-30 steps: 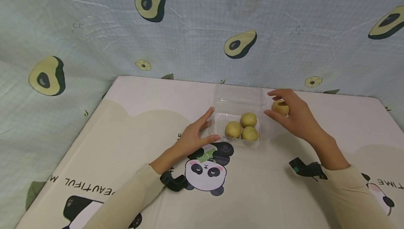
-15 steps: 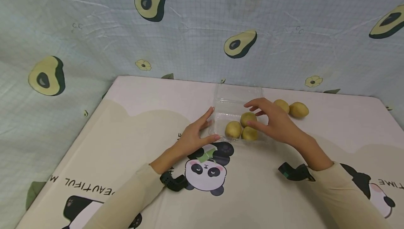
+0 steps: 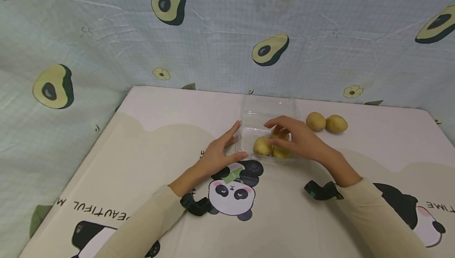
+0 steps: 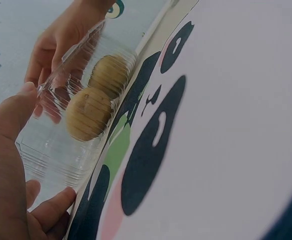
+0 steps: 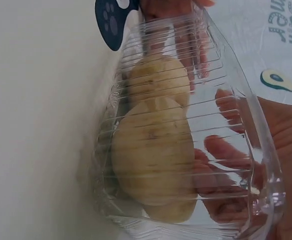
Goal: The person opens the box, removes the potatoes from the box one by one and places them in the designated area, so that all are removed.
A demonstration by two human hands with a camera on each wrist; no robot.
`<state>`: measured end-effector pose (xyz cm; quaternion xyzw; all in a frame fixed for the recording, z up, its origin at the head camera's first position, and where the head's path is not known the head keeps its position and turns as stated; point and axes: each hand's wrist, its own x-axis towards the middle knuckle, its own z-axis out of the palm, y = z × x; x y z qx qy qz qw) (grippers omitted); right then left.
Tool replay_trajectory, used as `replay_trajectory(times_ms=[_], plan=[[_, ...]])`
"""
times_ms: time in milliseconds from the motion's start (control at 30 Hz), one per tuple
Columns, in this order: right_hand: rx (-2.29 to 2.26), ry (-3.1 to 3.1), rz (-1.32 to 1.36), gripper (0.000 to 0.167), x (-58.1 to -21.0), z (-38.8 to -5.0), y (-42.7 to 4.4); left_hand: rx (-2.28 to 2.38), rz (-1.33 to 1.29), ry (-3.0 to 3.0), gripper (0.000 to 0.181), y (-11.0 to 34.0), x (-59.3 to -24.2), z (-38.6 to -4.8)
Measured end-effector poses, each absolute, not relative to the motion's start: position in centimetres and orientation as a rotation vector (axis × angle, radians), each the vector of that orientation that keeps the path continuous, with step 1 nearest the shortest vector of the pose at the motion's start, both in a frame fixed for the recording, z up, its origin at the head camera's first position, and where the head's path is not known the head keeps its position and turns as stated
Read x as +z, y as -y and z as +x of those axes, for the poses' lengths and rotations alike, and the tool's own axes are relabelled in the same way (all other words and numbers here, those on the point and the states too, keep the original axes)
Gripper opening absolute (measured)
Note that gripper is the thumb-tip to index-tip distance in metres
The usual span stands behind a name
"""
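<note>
A clear plastic clamshell box [image 3: 247, 133] stands with its lid up, holding several round yellowish-brown potatoes, one of them at front left [image 3: 262, 146]. My left hand [image 3: 217, 153] rests against the box's left side with spread, mostly straight fingers; the left wrist view shows its thumb [image 4: 13, 112] at the rim. My right hand [image 3: 300, 137] reaches into the box, thumb and bent fingers on either side of the back potato and partly hiding it. In the right wrist view the fingers [image 5: 231, 152] hang beside the potatoes [image 5: 153, 150] behind the ribbed wall.
Outside the box, two potatoes, one left [image 3: 316, 121] and one right [image 3: 336, 124], lie side by side at the back right of the table. A cream tablecloth [image 3: 284, 218] with panda prints covers the table. Behind it hangs an avocado-print cloth [image 3: 213, 52].
My right hand has moved left, from beside the loose potatoes into the box and down over the back potato. Both loose potatoes now show fully. The left hand and box have stayed put.
</note>
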<state>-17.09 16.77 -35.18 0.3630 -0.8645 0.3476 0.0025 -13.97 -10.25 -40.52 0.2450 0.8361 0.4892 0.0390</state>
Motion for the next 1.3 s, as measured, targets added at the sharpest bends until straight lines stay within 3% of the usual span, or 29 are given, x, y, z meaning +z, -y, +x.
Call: replay_trajectory(times_ms=[700,1000,1300], plan=[[1.004,2.867,1.225,0.038,-35.9,-17.4,-16.0,1.483,0.741,-2.572,0.097,10.2,-40.6,-14.0],[0.930,2.859,1.292,0.028,-35.7,-17.4,-15.8,1.476,0.742,-2.573,0.095,10.2,-40.5,-14.0],[0.830,2.883,1.237,0.036,-35.7,-17.3,-15.5,1.472,0.739,-2.575,0.093,10.2,-40.4,-13.9]])
